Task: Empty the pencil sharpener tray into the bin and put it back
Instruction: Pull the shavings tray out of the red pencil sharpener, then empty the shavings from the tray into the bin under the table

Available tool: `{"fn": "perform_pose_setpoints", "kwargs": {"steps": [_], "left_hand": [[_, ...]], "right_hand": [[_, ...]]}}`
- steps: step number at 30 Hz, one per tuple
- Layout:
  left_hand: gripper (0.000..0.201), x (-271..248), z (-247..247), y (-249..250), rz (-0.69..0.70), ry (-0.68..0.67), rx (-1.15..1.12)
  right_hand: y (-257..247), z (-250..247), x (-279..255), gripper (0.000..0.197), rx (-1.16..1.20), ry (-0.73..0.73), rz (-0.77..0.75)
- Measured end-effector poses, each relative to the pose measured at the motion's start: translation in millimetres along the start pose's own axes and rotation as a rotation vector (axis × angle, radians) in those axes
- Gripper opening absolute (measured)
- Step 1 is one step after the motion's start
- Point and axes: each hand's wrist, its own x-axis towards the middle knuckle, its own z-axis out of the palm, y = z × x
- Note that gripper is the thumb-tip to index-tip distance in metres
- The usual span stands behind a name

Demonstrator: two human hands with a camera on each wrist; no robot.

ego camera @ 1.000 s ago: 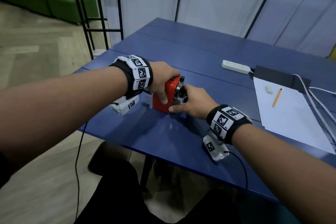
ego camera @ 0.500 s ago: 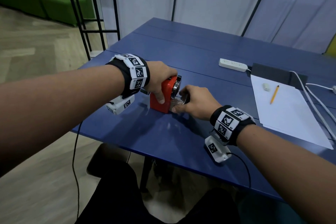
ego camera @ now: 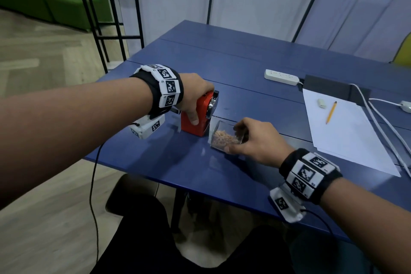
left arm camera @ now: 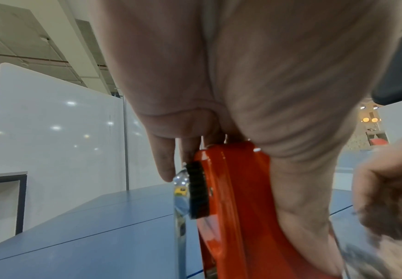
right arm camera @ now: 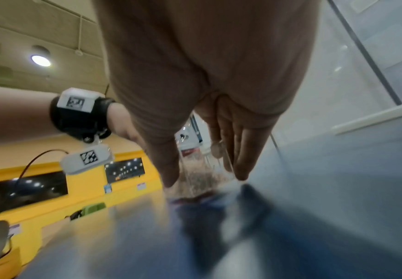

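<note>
A red pencil sharpener (ego camera: pixel 196 115) with a chrome front stands on the blue table (ego camera: pixel 244 69). My left hand (ego camera: pixel 193 100) grips it from above, thumb down its near side; in the left wrist view the sharpener (left arm camera: pixel 228 198) sits under my palm. Just right of it a clear tray (ego camera: pixel 224 137) with brown shavings rests on the table, out of the sharpener. My right hand (ego camera: pixel 249 138) pinches the tray's right end between thumb and fingers. In the right wrist view the tray (right arm camera: pixel 202 173) shows blurred between my fingers.
A white sheet of paper (ego camera: pixel 347 135) with a yellow pencil (ego camera: pixel 331 112) and an eraser (ego camera: pixel 321 103) lies at the right. A white power strip (ego camera: pixel 281 77), a dark pad and cables lie behind it. No bin is in view.
My right hand has pulled the tray out of the sharpener toward the right. The left hand has kept holding the sharpener in place.
</note>
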Motion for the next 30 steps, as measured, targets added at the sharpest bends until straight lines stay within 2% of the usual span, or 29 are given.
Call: {"fn": "perform_pose_setpoints", "kwargs": {"steps": [2,4,6,7,8,10,12,13,14,17,19,22,25,27,30], "left_hand": [[0.087,-4,0,4,-0.014,-0.005,0.009],[0.103,-10,1,8,-0.037,0.017,0.034],[0.127,-25,4,17,-0.043,0.129,0.109],[0.131,-37,4,25,-0.037,0.217,0.134],[0.127,-51,5,34,-0.015,0.309,0.129],[0.102,-76,11,52,0.073,0.413,0.016],[0.076,-93,28,65,0.129,0.329,-0.183],[0.072,-98,38,70,0.124,0.255,-0.252],[0.073,-99,48,74,0.120,0.197,-0.282],[0.096,-89,75,80,0.045,0.099,-0.321],[0.108,-76,84,81,0.022,0.114,-0.385],[0.109,-59,87,81,0.001,0.161,-0.468],[0.096,-57,85,78,-0.011,0.156,-0.502],[0.084,-62,87,70,-0.024,0.175,-0.517],[0.076,-77,93,52,-0.029,0.165,-0.507]], "right_hand": [[1,6,-10,0.069,-0.002,-0.016,0.010],[2,9,-16,0.072,-0.002,-0.028,0.022],[3,10,-18,0.076,0.000,-0.051,0.035],[4,8,-19,0.083,-0.010,-0.070,0.038],[5,7,-20,0.093,-0.027,-0.090,0.037],[7,3,-23,0.114,-0.036,-0.123,0.039],[10,0,-27,0.121,-0.007,-0.120,0.045],[11,0,-29,0.121,-0.004,-0.114,0.041],[12,-2,-29,0.119,-0.011,-0.106,0.039],[7,-3,-29,0.107,-0.025,-0.088,0.048],[4,-3,-26,0.098,-0.027,-0.077,0.055],[0,0,-23,0.081,-0.022,-0.054,0.060],[-8,4,-25,0.074,-0.002,-0.057,0.045],[-15,8,-28,0.074,0.006,-0.073,0.022],[-26,18,-32,0.075,0.019,-0.097,-0.023]]}}
